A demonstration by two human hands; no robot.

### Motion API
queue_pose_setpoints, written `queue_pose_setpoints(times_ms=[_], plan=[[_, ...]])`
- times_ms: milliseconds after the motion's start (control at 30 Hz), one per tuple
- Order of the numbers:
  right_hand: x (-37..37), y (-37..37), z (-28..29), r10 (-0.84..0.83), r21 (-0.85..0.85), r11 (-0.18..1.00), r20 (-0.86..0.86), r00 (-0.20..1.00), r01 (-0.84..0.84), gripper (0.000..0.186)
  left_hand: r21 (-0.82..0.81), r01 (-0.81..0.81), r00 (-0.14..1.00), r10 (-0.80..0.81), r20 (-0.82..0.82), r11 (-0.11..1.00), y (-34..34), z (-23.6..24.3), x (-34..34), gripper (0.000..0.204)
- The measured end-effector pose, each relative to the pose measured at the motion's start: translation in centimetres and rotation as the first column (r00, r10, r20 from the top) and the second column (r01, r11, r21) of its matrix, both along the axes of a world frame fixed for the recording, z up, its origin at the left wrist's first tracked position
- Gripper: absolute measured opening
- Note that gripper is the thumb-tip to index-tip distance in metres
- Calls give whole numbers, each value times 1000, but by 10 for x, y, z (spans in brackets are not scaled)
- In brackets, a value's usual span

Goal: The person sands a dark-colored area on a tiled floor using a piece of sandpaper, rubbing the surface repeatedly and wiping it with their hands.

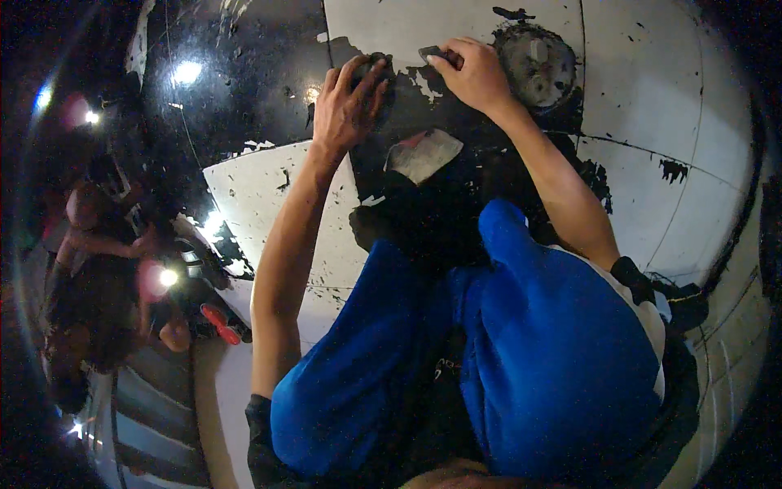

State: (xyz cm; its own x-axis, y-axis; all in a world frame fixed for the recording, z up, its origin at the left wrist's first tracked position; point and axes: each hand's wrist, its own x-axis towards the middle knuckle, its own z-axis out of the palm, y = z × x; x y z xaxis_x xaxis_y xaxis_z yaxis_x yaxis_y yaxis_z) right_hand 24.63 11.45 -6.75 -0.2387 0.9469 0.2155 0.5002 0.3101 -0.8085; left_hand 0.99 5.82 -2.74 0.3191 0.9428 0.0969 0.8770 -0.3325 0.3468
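Observation:
My left hand is bent over a dark, roundish lump on the black-smeared floor, its fingers curled round it; what the lump is I cannot make out. Just to the right, my right hand pinches a small, flat, dark grey piece between thumb and fingers. Both hands are close to the floor, a short gap apart. Nearer to me lies a crumpled greyish sheet with a reddish corner, touched by neither hand.
Pale floor tiles carry black, flaking patches. A round, dirty grey plate or pan sits right of my right hand. My blue-clad knees are close below. At the left another person crouches in the dark near bright lamps.

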Motion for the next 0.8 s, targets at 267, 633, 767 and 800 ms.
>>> queue_pose_setpoints(times_ms=[267, 633, 767, 800], plan=[[1, 0, 0, 23, -27, 999, 14, 1000, -23, 24, 59, 131, 988, -135, 80, 990, -2, -10, -21, 41], [-3, -1, -1, 16, 15, 1000, -20, 1000, -15, 24, 42, 84, 993, -87, 77, 996, -8, -11, -13, 36], [-5, -2, 4, 38, -35, 999, 67, 997, -36, 27, 66, -7, 969, -10, 249, 998, -12, -12, -16, 31], [-5, -1, 4, 50, -85, 996, 103, 993, -42, 29, 68, -9, 969, -8, 248, 998, -13, -11, -10, 31]])
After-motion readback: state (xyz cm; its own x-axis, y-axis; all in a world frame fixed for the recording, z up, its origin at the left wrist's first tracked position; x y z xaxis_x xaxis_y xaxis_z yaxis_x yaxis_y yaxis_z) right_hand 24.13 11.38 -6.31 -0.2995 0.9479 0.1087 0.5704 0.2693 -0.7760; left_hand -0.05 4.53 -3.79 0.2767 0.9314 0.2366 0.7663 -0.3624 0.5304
